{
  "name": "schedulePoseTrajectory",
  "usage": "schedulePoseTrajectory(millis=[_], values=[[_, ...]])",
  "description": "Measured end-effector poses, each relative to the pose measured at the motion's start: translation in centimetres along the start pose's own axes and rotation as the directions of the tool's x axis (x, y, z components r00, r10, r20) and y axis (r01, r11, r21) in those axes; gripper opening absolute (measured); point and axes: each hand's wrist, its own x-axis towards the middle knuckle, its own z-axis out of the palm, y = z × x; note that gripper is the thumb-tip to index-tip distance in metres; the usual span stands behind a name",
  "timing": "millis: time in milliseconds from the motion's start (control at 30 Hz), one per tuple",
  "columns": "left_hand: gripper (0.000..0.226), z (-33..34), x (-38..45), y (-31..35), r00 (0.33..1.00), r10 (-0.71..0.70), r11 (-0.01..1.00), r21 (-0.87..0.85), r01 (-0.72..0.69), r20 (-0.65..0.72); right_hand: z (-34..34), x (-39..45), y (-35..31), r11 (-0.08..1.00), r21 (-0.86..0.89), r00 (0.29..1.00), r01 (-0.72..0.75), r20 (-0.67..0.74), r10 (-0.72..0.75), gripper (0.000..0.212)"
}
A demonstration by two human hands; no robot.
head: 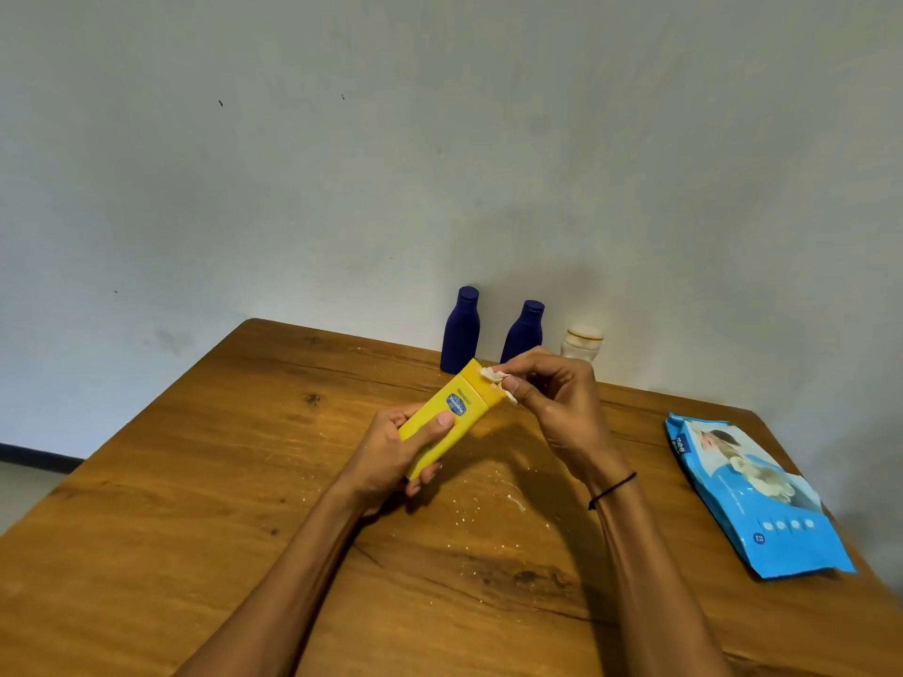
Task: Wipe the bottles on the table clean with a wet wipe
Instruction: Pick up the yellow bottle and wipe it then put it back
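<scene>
My left hand [400,456] grips the lower body of a yellow lotion bottle [464,398], held tilted above the wooden table [195,481] with its cap end pointing up and away. My right hand [552,398] pinches a small crumpled white wet wipe [493,376] against the bottle's cap end. Two dark blue bottles [462,329] [524,332] stand upright at the table's far edge by the wall. A small cream-white bottle [584,340] stands to their right, its lower part hidden behind my right hand.
A blue pack of wet wipes [752,495] lies flat near the table's right edge. White crumbs and smears [488,500] speckle the wood beneath my hands. A pale wall rises directly behind the table's far edge.
</scene>
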Motion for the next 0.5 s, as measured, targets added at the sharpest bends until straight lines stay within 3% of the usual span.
schedulePoseTrajectory(millis=[200,500], values=[[0.034,0.76,-0.17,0.03,0.996,-0.024,0.997,0.072,0.018,0.088,0.72,0.05,0.4,0.997,-0.072,0.996,0.041,-0.075,-0.046,0.017],[0.036,0.06,0.12,-0.09,0.999,-0.002,1.0,-0.011,0.002,-0.054,-0.03,-0.03,0.13,0.995,-0.038,0.995,0.097,0.002,-0.097,0.022]])
